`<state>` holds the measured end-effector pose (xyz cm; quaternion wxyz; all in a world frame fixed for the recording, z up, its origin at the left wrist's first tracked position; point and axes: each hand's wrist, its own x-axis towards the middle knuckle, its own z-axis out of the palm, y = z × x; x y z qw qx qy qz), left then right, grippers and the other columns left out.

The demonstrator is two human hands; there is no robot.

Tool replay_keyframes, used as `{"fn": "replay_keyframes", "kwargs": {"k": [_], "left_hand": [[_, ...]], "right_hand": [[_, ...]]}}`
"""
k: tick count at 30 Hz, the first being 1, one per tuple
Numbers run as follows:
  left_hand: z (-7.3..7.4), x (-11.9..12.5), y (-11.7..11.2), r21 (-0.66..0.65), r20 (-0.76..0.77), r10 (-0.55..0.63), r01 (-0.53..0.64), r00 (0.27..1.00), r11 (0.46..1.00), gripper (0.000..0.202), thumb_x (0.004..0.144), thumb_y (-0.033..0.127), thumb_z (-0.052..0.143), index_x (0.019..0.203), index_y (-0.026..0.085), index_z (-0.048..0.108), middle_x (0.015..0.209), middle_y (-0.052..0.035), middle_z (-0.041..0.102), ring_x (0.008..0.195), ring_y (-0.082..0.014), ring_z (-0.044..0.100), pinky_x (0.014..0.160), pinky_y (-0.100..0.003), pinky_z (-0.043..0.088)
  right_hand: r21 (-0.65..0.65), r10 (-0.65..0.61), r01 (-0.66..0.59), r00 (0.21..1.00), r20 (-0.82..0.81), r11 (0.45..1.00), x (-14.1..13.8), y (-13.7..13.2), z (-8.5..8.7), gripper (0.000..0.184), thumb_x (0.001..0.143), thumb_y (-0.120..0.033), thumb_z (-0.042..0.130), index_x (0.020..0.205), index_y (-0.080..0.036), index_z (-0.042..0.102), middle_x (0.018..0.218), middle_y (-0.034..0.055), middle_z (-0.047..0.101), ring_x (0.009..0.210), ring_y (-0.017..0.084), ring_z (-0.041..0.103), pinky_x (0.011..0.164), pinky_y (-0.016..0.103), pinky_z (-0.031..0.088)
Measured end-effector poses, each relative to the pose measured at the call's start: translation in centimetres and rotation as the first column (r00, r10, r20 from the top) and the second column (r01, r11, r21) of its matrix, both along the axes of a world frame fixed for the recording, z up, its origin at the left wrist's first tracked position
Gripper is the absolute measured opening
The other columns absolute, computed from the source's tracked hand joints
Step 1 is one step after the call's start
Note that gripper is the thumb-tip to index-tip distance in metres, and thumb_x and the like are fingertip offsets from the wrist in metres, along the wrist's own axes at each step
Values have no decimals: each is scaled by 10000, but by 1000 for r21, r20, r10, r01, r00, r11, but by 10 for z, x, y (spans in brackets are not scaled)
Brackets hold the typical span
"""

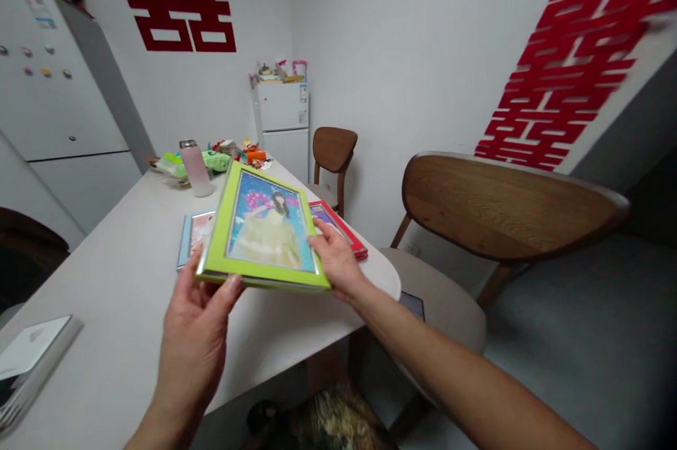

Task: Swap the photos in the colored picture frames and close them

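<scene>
Both of my hands hold a lime-green picture frame (267, 221) tilted above the white table. Its picture shows a figure in a pale gown on a blue background. My left hand (204, 312) grips the lower left corner, thumb along the bottom edge. My right hand (338, 259) is closed on the lower right side, thumb on the front border. Behind it, partly hidden, a light blue picture frame (185, 242) lies on the left. A red picture frame (360, 247) lies on the right, also partly covered.
On the white table (132, 281) stand a pink bottle (195, 168) and, farther back, colourful packages (254, 154). A white box-like object (34, 351) lies at the left edge. Wooden chairs (508, 207) stand at the right. A phone-like dark object (412, 305) rests on the near seat.
</scene>
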<state>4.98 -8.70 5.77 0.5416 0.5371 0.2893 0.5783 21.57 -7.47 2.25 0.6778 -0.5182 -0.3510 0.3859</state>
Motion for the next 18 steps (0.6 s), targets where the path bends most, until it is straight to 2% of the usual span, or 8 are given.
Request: {"fn": "replay_keyframes", "kwargs": {"k": [1, 4, 6, 7, 12, 15, 18], "left_hand": [[-4, 8, 6, -35, -4, -75, 75, 997, 997, 479, 691, 259, 592, 1125, 191, 401, 1093, -43, 545, 1028, -198, 489, 892, -350, 385], [-26, 34, 19, -46, -96, -196, 193, 976, 980, 414, 733, 252, 520, 1105, 125, 390, 1054, -87, 570, 1000, -193, 513, 892, -355, 374], [-42, 52, 28, 16, -270, -178, 190, 946, 982, 316, 769, 229, 438, 1066, 127, 401, 1042, -83, 579, 965, -165, 535, 862, -316, 397], [-48, 59, 32, 31, -305, -157, 174, 939, 984, 286, 767, 212, 427, 1042, 132, 423, 1042, -82, 581, 957, -164, 539, 846, -305, 406], [-66, 75, 45, 66, -471, -17, 54, 882, 996, 281, 735, 181, 455, 1011, 151, 495, 1020, -74, 596, 922, -182, 548, 808, -293, 408], [-72, 71, 44, 81, -591, 36, 15, 806, 997, 297, 729, 198, 462, 1017, 149, 515, 1007, -69, 603, 900, -189, 553, 787, -288, 414], [-75, 64, 44, 98, -703, 59, 14, 709, 995, 304, 742, 221, 454, 1029, 148, 521, 997, -61, 614, 893, -177, 562, 766, -255, 426]], "right_hand": [[-84, -71, 90, 976, 207, 992, 21, 4, 5, 494, 688, -247, 486, 1173, -205, 405, 712, -27, 619, 541, 101, 540, 512, 228, 441], [-132, -88, 143, 931, 353, 981, 74, 14, 15, 475, 670, -194, 498, 1141, -148, 455, 727, 4, 630, 515, 90, 523, 485, 210, 419], [-166, -75, 164, 894, 442, 972, 97, 20, 14, 462, 657, -167, 503, 1114, -100, 482, 711, 25, 637, 496, 89, 513, 463, 204, 403], [-183, -68, 177, 872, 485, 967, 106, 23, 11, 459, 656, -164, 501, 1108, -85, 488, 702, 32, 640, 493, 93, 515, 458, 205, 399], [-236, -19, 233, 749, 662, 943, 129, 37, -14, 424, 661, -200, 502, 1071, -98, 533, 699, 34, 660, 536, 115, 558, 508, 211, 424], [-248, 10, 260, 671, 741, 933, 133, 45, -25, 412, 661, -211, 492, 1059, -119, 551, 809, 47, 667, 649, 138, 595, 586, 215, 443], [-249, 24, 302, 590, 807, 920, 134, 49, -25, 390, 651, -183, 472, 1019, -119, 582, 896, 77, 653, 761, 178, 600, 664, 243, 447]]}}
